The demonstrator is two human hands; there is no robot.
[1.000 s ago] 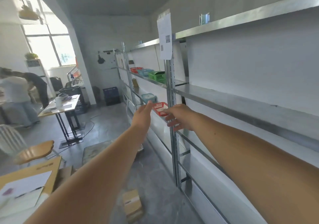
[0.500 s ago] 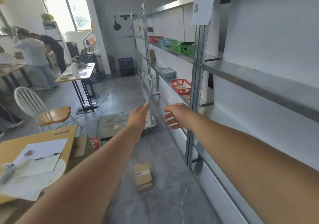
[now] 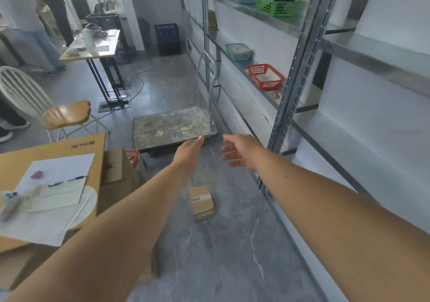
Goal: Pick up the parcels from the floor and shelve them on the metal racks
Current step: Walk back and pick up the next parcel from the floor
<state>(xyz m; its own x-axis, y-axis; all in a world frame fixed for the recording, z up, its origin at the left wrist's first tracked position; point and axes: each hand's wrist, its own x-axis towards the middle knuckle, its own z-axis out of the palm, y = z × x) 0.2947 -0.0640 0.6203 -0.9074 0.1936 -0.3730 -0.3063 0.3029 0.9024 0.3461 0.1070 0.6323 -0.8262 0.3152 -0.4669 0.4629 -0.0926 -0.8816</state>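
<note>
A small brown cardboard parcel with a white label lies on the grey floor, below and between my two outstretched arms. My left hand reaches forward above it, fingers apart, holding nothing. My right hand is also stretched out with spread fingers and is empty. Both hands are well above the parcel and apart from it. The metal racks run along the right wall, with an upright post just right of my right hand.
A flat platform trolley stands on the floor ahead. Red, blue and green baskets sit on the rack shelves. Large cardboard boxes with papers are at left, beside a wooden chair. People stand at the far left.
My view has tilted down from the shelves toward the floor. Both hands have lowered with it, and the parcel now lies nearer the middle of the view.
</note>
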